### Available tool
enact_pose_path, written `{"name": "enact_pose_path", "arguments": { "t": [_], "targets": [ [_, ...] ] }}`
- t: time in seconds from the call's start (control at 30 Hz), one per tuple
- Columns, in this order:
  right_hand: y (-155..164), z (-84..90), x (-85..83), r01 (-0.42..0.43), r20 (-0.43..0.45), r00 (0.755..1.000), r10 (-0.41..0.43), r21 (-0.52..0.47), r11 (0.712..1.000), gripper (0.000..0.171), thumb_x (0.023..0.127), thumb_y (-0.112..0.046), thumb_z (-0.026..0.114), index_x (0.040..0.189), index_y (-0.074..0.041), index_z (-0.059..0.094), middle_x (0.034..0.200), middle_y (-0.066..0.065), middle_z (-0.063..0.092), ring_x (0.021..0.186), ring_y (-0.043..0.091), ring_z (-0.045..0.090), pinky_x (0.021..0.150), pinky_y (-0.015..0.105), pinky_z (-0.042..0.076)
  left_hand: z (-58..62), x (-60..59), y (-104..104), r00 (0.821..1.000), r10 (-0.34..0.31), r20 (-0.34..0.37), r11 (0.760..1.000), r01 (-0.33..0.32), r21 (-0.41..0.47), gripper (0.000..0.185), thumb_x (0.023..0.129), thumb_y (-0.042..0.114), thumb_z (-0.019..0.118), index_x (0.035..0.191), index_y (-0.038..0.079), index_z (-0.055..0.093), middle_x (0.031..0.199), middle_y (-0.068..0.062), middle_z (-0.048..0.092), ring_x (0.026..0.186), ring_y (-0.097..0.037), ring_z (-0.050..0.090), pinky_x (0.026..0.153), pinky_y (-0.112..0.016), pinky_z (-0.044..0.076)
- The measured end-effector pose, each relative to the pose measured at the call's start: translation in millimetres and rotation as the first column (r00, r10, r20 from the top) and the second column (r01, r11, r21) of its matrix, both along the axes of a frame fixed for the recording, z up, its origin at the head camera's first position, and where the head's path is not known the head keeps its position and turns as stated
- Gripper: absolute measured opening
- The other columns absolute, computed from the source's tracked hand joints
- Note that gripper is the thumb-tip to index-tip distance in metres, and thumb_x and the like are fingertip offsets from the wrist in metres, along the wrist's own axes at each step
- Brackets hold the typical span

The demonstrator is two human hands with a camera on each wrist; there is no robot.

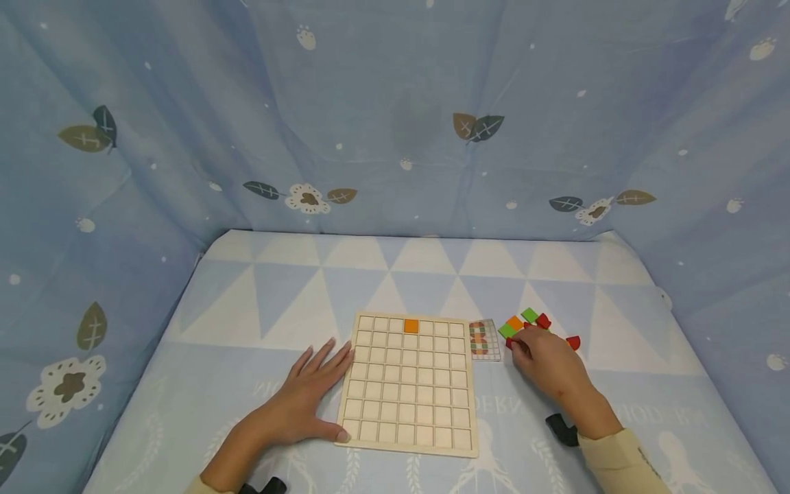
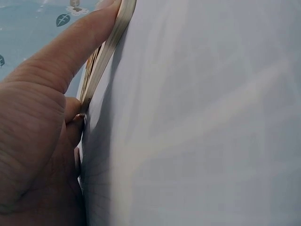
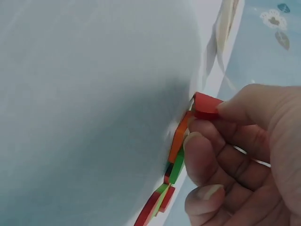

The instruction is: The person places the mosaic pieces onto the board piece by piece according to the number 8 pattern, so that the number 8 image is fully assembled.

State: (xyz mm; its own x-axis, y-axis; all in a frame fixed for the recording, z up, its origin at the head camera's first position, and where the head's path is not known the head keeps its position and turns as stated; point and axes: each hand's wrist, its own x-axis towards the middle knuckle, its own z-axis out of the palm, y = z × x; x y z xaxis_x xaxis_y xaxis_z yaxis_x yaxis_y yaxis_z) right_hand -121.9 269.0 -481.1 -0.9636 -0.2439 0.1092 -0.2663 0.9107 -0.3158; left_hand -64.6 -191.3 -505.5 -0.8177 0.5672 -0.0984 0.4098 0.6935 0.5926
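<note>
The red tile (image 3: 206,105) sits pinched between my right thumb and forefinger, at the near edge of the small pile of tiles (image 1: 524,326) on the counter (image 1: 247,309). In the right wrist view it shows as a thin red piece with a flat edge, held at my fingertips (image 3: 235,106), with orange and green tiles just below it, edge-on against the cloth. From my head I can only see a bit of red peeking out under my right hand (image 1: 546,363). The pile holds green, orange and red pieces; one red curved piece (image 1: 574,342) lies just to the right of my hand, apart from the rest.

Just left of the pile lies a small pattern card (image 1: 484,339) with a coloured grid printed on it, touching the right edge of the board (image 1: 410,384). The board is pale wood, divided into square cells, with one orange tile (image 1: 411,326) set in its top row.

My left hand (image 1: 308,401) lies flat on the counter, fingers straight and relaxed, grasping nothing, the thumb and fingertips resting against the board's left edge (image 2: 106,56).

The counter is covered with a pale blue cloth with triangles, and blue leaf-print fabric (image 1: 395,116) hangs around it.
</note>
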Motion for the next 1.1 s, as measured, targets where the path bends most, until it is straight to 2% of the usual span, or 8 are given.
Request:
{"name": "enact_pose_path", "arguments": {
  "t": [0.17,0.37,0.6,0.8,0.93,1.1],
  "targets": [
    [2,-1.5,-1.4,0.044,0.063,0.997,-0.04,-0.061,0.997,0.01,0.09,-0.005,0.073,0.099,-0.002,0.074,0.082,0.002,0.066,0.07,0.017,0.054,0.062,0.034,0.049,-0.9,-0.4,0,1.0,0.001,0.0,1.0,-0.001,-0.012,0.129,0.073,0.075,0.079,0.168,0.013,0.019,0.175,0.001,0.01,0.161,-0.031,-0.002,0.123,-0.059,-0.007],
    [3,2.7,-6.0,0.1,0.138,0.987,-0.078,-0.162,0.982,0.008,0.092,-0.007,0.071,0.099,-0.005,0.071,0.08,-0.001,0.063,0.072,0.017,0.054,0.064,0.032,0.047,-2.1,-0.9,0,1.0,0.0,-0.004,1.0,0.0,-0.015,0.13,0.072,0.076,0.079,0.169,0.015,0.018,0.175,0.002,0.009,0.161,-0.03,-0.003,0.123,-0.058,-0.007],
    [-8,20.3,-13.1,0.093,0.109,0.992,-0.068,-0.241,0.966,0.007,0.091,-0.005,0.071,0.098,-0.005,0.07,0.077,-0.001,0.064,0.071,0.016,0.054,0.064,0.03,0.045,-1.2,0.1,0,1.0,0.001,-0.009,1.0,-0.001,-0.008,0.13,0.072,0.076,0.079,0.169,0.015,0.018,0.175,0.002,0.01,0.161,-0.031,-0.002,0.123,-0.058,-0.007],
    [-29,27.2,-20.1,0.048,0.121,0.993,-0.012,-0.297,0.954,0.006,0.091,-0.007,0.073,0.096,-0.008,0.07,0.077,-0.003,0.063,0.073,0.017,0.055,0.063,0.03,0.046,0.0,1.0,0,1.0,0.004,-0.007,1.0,-0.004,-0.002,0.13,0.072,0.074,0.08,0.169,0.014,0.018,0.175,0.001,0.011,0.161,-0.031,-0.001,0.123,-0.059,-0.006],
    [-45,24.5,-28.5,-0.018,0.118,0.991,0.06,-0.334,0.942,0.016,0.093,-0.006,0.074,0.108,-0.006,0.07,0.084,-0.003,0.066,0.073,0.015,0.057,0.063,0.028,0.051,0.1,1.1,0,1.0,0.005,-0.008,1.0,-0.005,-0.006,0.13,0.072,0.075,0.08,0.169,0.014,0.018,0.175,0.001,0.011,0.161,-0.032,-0.001,0.123,-0.059,-0.006],
    [-64,19.0,-39.6,-0.1,0.138,0.979,0.152,-0.326,0.94,0.028,0.096,-0.006,0.071,0.123,-0.004,0.071,0.085,-0.003,0.066,0.069,0.013,0.056,0.059,0.028,0.052,-0.3,0.9,0,1.0,0.003,-0.01,1.0,-0.003,-0.011,0.13,0.072,0.075,0.08,0.169,0.013,0.018,0.175,0.0,0.011,0.161,-0.032,-0.001,0.124,-0.059,-0.006]
  ]
}}
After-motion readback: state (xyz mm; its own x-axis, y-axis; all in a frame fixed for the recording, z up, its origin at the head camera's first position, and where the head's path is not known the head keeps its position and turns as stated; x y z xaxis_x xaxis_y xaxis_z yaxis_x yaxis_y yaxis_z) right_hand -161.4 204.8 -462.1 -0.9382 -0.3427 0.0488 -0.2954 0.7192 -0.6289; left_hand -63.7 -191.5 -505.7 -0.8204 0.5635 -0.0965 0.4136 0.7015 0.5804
